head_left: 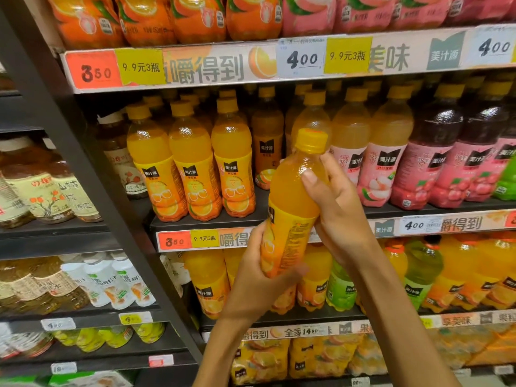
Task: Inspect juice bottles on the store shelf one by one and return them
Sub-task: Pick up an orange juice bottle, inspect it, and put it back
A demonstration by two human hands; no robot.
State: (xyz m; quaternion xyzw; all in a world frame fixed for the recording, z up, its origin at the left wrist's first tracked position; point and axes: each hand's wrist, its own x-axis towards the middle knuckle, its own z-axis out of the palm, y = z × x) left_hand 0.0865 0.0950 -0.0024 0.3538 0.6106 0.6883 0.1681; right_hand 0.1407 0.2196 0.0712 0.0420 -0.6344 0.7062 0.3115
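Inspection mid-cycle: orange plastic juice bottle with yellow cap (293, 202) is off the middle store shelf (212, 222), tilted, left hand (259, 277) grip clamped round its base, right hand (335, 208) at its shoulder; return and remaining bottles pending.

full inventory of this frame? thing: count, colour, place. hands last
held orange juice bottle: 1, orange with yellow cap, in front of middle shelf, tilted
orange juice bottles: 3 in front row, orange, middle shelf left of the gap
peach juice bottles: 2 in front, pale orange with pink labels, middle shelf centre-right
dark red juice bottles: at least 2, pink labels, middle shelf right
price tags: several, red, yellow and white, on shelf edges
tea bottles: several, brown, left shelving unit
left hand: 1, holds the bottle's base
right hand: 1, grips the bottle's upper body
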